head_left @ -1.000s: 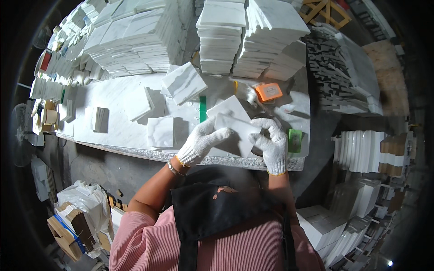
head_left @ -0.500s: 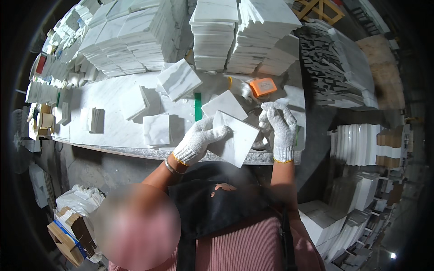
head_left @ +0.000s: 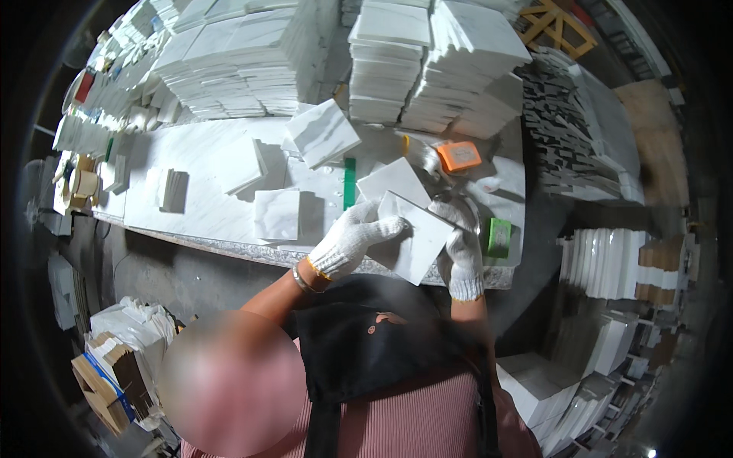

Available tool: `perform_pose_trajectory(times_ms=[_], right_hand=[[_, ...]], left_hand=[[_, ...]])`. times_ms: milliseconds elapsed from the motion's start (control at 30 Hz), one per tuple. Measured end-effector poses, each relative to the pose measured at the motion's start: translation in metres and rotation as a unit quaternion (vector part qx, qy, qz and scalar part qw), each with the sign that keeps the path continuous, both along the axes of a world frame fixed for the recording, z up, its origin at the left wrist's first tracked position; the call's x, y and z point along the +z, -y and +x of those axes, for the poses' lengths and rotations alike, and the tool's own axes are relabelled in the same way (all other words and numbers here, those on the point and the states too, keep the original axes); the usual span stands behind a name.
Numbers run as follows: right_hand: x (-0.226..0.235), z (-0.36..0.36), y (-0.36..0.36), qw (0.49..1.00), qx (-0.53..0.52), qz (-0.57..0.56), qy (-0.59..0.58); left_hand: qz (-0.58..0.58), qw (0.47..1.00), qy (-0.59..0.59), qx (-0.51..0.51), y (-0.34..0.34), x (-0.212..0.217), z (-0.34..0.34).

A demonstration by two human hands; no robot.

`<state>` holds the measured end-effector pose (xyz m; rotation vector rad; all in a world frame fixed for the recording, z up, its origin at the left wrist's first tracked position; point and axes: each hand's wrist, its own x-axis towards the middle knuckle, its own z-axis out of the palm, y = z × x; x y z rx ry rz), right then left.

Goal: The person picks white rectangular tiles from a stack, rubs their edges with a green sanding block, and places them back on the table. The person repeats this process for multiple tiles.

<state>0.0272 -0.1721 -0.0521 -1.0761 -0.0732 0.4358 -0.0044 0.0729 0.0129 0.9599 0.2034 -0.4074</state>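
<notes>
My left hand (head_left: 353, 240), in a white knitted glove, grips a square white marble tile (head_left: 416, 243) by its left side, thumb on top. The tile is tilted over the near edge of the workbench. At its right corner, my gloved right hand (head_left: 461, 248) has its fingers curled in; whatever they may hold is hidden. Beneath and behind the held tile, another white tile (head_left: 393, 182) lies on the bench. A green block (head_left: 498, 238) sits just right of my right hand. An orange box (head_left: 460, 156) lies farther back.
The marble-topped bench (head_left: 206, 210) carries loose tiles (head_left: 276, 215) and a green strip (head_left: 350, 183). Tall tile stacks (head_left: 389, 69) stand along its back. Stone strips (head_left: 569, 130) are piled at the far right, with stacked slabs (head_left: 599, 263) nearer. Cardboard (head_left: 103, 389) stands at lower left.
My right hand has moved left and nearer, to the held tile's right corner, uncovering the green block. My left hand keeps its grip on the tile. The whole view has shifted slightly.
</notes>
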Motion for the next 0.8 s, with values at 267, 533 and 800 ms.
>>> perform_pose_trajectory(times_ms=[267,533,800], right_hand=[[0.047,-0.028,0.008,0.954,0.057,-0.292,0.036],[0.117,0.011,-0.013,0.936,-0.065,-0.335,0.082],[0.121,0.034,-0.059,0.883,0.051,-0.428,0.186]], left_hand=[[0.138,0.986,0.094,0.005,-0.012,0.010,0.006],[0.236,0.967,0.089,-0.025,-0.005,0.002,0.007],[0.333,0.933,0.130,-0.048,0.002,0.016,0.005]])
